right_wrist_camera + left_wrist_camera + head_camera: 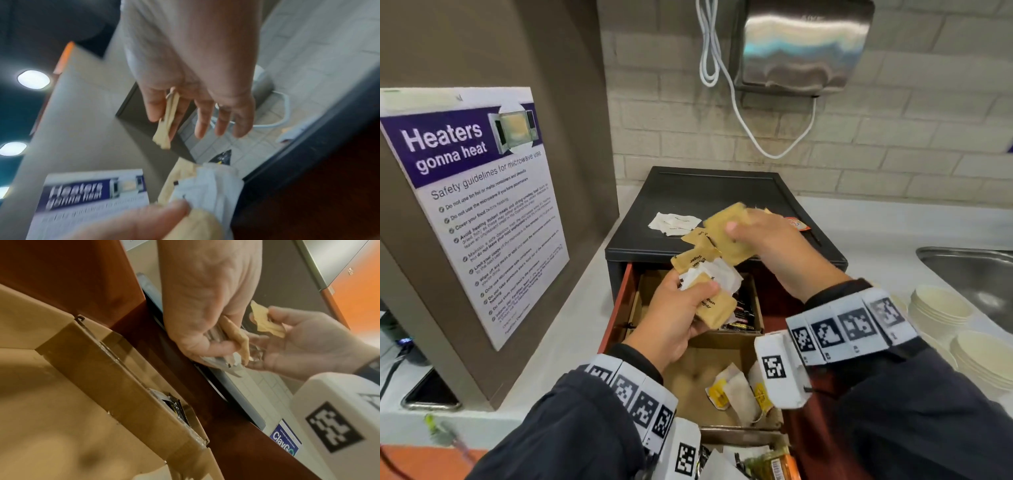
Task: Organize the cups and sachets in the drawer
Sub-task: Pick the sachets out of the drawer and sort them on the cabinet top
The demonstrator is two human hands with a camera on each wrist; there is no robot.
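Observation:
My left hand (681, 308) grips a bunch of brown and white sachets (709, 284) above the open drawer (619, 301); the same bunch (232, 344) shows in the left wrist view. My right hand (756, 233) pinches brown sachets (726, 233) between thumb and fingers over the black cabinet top (722, 192), seen edge-on as the brown sachets (166, 120) in the right wrist view. Cardboard trays (688, 383) sit in the drawer: the far one holds dark sachets (743, 311), the near one tea bags (736, 394). White sachets (674, 222) and brown ones lie on the cabinet top.
Stacks of paper cups (941, 308) and bowls (986, 356) stand on the counter at right, beside a steel sink (979, 270). A microwave poster (476, 205) hangs on the brown panel at left. A hand dryer (801, 48) with a white cable hangs on the tiled wall.

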